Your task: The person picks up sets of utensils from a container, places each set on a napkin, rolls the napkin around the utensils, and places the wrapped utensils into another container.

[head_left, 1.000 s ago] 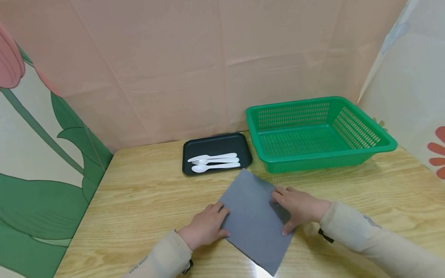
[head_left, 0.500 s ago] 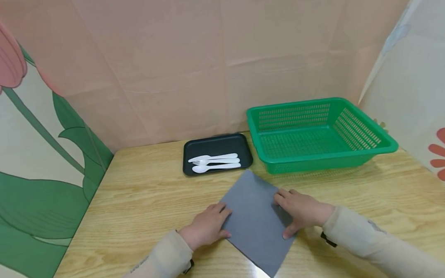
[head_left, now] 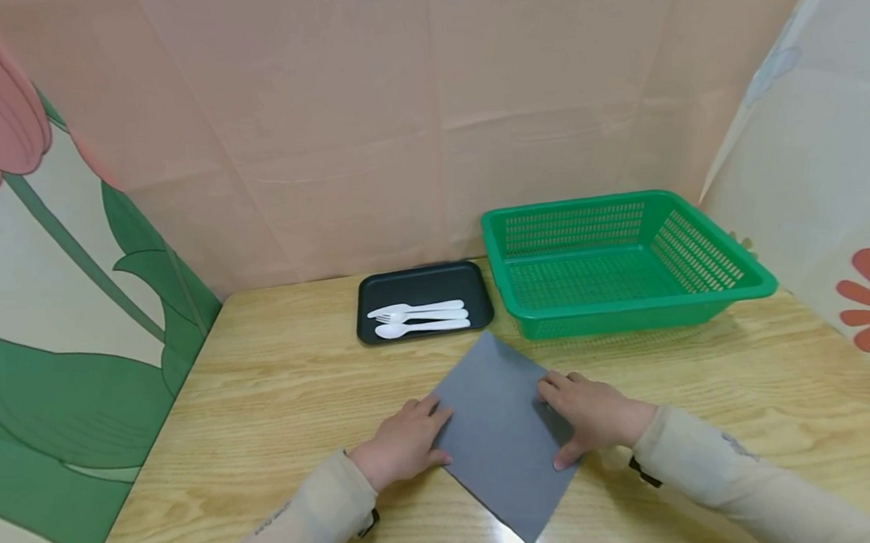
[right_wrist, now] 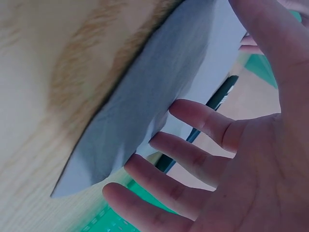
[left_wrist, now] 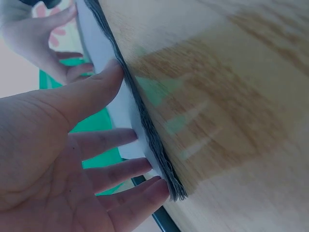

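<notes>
A grey folded cloth or napkin (head_left: 499, 431) lies turned cornerwise on the wooden table in the head view. Several thin layers show along its edge (left_wrist: 153, 140) in the left wrist view; by the right hand its side (right_wrist: 130, 116) bulges smoothly. The left hand (head_left: 401, 441) rests at the left edge, thumb and fingers spread and fairly straight, tips on the rim. On the opposite edge the right hand (head_left: 596, 414) touches with its fingertips, thumb apart nearer the person. Neither hand curls round the cloth.
Beyond the cloth sits a black tray (head_left: 421, 282) holding a white plastic knife (head_left: 422, 306), fork (head_left: 429, 314) and spoon (head_left: 426, 327). A green slotted basket (head_left: 629, 305) stands at the back right. A pink sheet (head_left: 327, 130) hangs behind the table (head_left: 279, 375).
The cloth has shifted very slightly toward the person and to the right, with the right hand moving along. The left hand has hardly moved.
</notes>
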`<state>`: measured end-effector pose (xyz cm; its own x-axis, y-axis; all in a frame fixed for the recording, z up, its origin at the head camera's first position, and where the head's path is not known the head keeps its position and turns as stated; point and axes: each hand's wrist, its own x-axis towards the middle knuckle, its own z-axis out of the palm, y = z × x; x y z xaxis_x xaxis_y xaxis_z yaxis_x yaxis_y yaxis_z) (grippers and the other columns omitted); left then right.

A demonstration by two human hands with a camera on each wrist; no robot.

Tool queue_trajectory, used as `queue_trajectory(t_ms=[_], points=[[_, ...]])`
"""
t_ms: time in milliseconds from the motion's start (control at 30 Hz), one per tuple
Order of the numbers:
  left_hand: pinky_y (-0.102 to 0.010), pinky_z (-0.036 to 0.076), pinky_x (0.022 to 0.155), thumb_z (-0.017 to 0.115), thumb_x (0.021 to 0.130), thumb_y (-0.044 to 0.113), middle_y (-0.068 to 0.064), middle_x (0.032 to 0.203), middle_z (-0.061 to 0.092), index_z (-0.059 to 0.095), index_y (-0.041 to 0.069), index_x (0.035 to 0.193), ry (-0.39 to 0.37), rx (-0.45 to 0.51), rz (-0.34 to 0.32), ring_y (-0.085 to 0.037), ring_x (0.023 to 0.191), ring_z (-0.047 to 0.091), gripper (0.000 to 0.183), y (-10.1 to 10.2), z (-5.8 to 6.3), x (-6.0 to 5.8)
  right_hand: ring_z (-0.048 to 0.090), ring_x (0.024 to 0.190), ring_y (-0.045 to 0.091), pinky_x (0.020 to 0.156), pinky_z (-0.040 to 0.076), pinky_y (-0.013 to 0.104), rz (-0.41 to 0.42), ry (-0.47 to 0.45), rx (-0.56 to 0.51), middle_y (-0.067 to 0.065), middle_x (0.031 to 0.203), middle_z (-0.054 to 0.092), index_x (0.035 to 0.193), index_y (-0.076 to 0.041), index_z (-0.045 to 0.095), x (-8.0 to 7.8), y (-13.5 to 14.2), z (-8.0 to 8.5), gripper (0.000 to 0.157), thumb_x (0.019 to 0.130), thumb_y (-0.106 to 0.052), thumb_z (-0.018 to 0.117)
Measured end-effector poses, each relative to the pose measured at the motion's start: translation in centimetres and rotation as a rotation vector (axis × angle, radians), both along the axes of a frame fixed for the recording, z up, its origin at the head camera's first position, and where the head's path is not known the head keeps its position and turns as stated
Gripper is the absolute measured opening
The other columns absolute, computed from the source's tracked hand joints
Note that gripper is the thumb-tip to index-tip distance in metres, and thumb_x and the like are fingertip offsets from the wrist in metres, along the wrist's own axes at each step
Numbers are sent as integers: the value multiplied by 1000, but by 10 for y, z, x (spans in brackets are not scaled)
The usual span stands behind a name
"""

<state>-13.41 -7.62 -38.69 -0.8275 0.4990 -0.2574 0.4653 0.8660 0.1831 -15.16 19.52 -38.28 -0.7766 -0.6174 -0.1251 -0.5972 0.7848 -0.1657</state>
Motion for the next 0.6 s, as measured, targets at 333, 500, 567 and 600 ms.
queue_trajectory(t_ms=[333,500,567,600], points=[[-42,48,95,68,82,41,-20,136,47,50,1,131,59,20,14,-33,121,50,65,-3,0,7,54,90,27,70,50,41,-2,5,-1,12,111,53,106,-7,51,0,0,1,76,52,-50,85],[-42,48,95,69,81,41,-20,135,48,51,0,131,57,31,16,-33,121,51,66,-5,-2,7,54,91,27,70,50,41,-17,-15,3,12,112,52,107,-7,51,-2,1,1,76,53,-48,85],[-42,48,94,69,81,41,-20,134,49,51,0,130,62,30,12,-32,120,51,66,-6,-2,7,54,91,27,70,50,42,-17,-18,6,12,113,52,107,-6,51,-2,1,1,76,53,-48,85],[-42,48,94,68,82,41,-19,134,49,51,0,130,64,30,10,-32,119,51,66,-6,-2,7,54,91,27,70,50,42,-18,-19,7,12,113,52,107,-6,51,-2,1,0,76,53,-48,85]])
